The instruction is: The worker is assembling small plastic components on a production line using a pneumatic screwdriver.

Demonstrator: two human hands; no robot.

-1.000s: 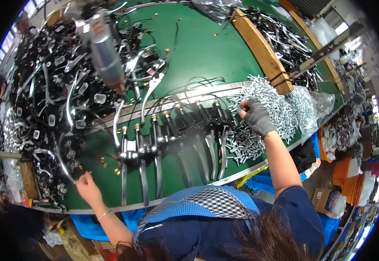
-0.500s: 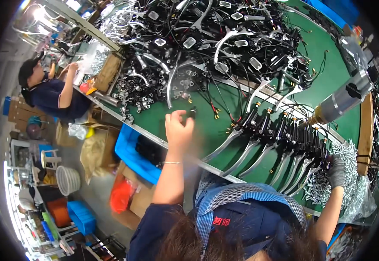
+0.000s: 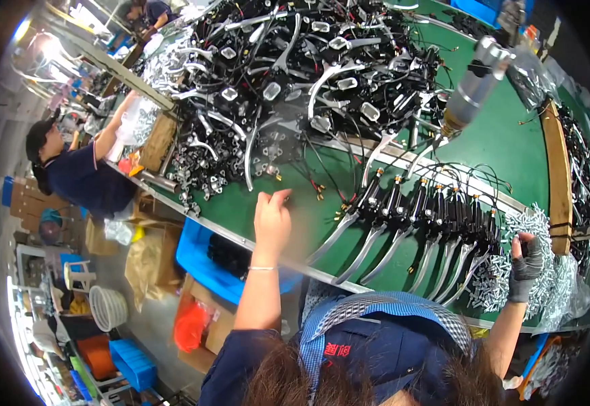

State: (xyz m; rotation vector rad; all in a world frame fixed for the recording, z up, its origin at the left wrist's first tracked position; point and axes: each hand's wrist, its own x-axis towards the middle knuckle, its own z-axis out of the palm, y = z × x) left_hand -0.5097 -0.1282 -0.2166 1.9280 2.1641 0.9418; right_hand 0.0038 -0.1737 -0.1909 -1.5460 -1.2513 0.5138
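- L hand (image 3: 272,221): bare, fingers bent, over green table (image 3: 481,145) nr its edge; can't tell if it's holding anything.
- R hand (image 3: 527,266): half-gloved, fingers part-curled, at pile of silver bolts (image 3: 496,281); can't tell re grip.
- Levers (image 3: 417,220): in a row on table, btwn hands.
- Driver (image 3: 469,98): hangs beyond row.

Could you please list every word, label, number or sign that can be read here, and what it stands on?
Navy shirt: red characters on the chest; I won't copy them out.
Cardboard carton at far left: any print is too small to read.
Hanging tool: no legible marking.
Silver levers: no legible marking.
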